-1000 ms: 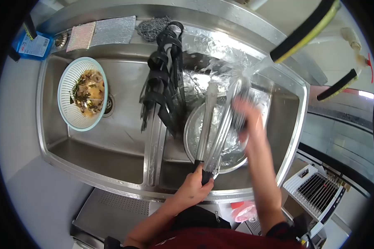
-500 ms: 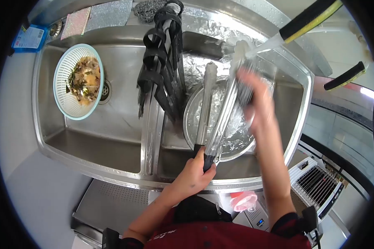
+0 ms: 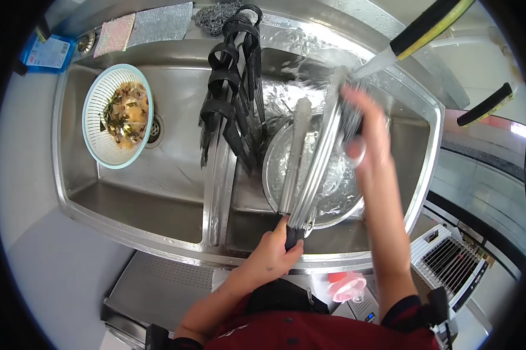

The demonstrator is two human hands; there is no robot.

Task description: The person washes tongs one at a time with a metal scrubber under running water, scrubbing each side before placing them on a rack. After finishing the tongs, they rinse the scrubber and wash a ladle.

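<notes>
My left hand [image 3: 272, 254] grips a pair of steel tongs [image 3: 320, 163] by the black handles, low over the right sink basin. The two arms stand apart, tips pointing away from me. My right hand [image 3: 375, 131], smeared by motion, is curled around a dark grey scouring pad [image 3: 351, 119], its details blurred, against the upper part of the right arm of the tongs. Water [image 3: 375, 64] pours from a black and yellow tap [image 3: 426, 29] onto the tips. Beneath the tongs a round metal bowl [image 3: 267, 175] holds water.
Black ring-shaped utensil holders [image 3: 219, 108] lean over the sink divider [image 3: 212, 221]. In the left basin, a pale basket [image 3: 92, 125] holds food scraps beside the drain [image 3: 154, 129]. A wire scourer [image 3: 216, 17] and cloths [image 3: 161, 23] lie on the back ledge. A second tap handle [image 3: 486, 105] is at right.
My right hand and the scouring pad have shifted slightly down relative to the tongs. My left hand still grips the handles. The whole view has drifted slightly right.
</notes>
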